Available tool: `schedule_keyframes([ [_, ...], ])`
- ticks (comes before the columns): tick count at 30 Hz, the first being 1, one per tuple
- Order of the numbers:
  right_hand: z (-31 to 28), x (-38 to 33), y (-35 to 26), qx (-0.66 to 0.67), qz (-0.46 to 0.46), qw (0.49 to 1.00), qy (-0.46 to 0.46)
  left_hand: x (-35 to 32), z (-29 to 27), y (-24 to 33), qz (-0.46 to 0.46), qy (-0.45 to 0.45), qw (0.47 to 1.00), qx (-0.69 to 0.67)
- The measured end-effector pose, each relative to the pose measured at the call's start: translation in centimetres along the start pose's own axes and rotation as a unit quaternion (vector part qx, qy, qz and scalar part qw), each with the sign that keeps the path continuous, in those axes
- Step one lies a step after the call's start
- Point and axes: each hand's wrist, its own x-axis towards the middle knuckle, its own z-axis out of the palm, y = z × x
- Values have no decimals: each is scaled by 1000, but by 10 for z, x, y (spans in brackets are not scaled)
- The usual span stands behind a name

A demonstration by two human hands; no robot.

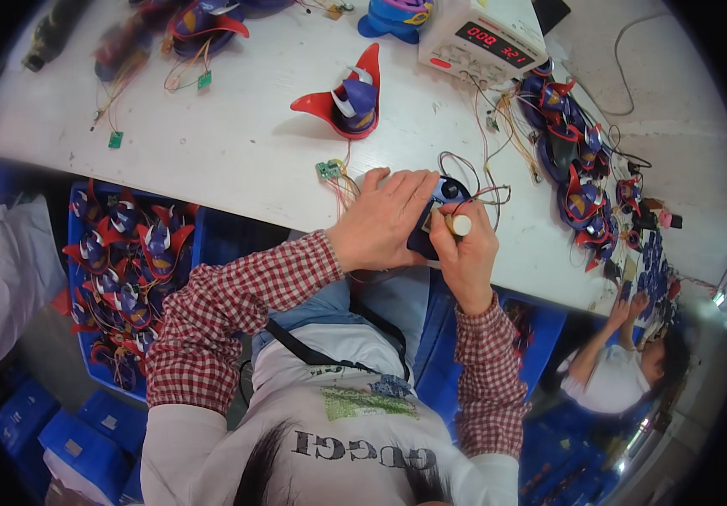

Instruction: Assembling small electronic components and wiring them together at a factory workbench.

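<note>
Bright even light, fisheye-bent, dark-vignetted rim

White worktable [237, 143] carries toy parts [348, 97], circuit boards [328, 169], a power supply [481, 38].

A cream box-shaped bench meter [483, 38] stands at the far edge of the white table, right of centre; its black rectangular screen [494, 44] shows red lit digits. Near left, blue plastic crates [85, 447] on the floor carry small pale labels [110, 421], probably paper.
</note>
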Motion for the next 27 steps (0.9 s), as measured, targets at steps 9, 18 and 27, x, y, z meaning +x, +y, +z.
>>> schedule_keyframes([
  [9, -21, 17, 7, -1, -40, 999, 21, -5, -35, 9, 28, 77, 996, -46],
  [18, 20, -57, -20, -16, -145, 987, -65, -151, -8, 43, -402, 151, 817, -385],
  [27, 34, -50, -12, 12, -103, 993, -62, -129, 19, 33, -423, 159, 749, -485],
])
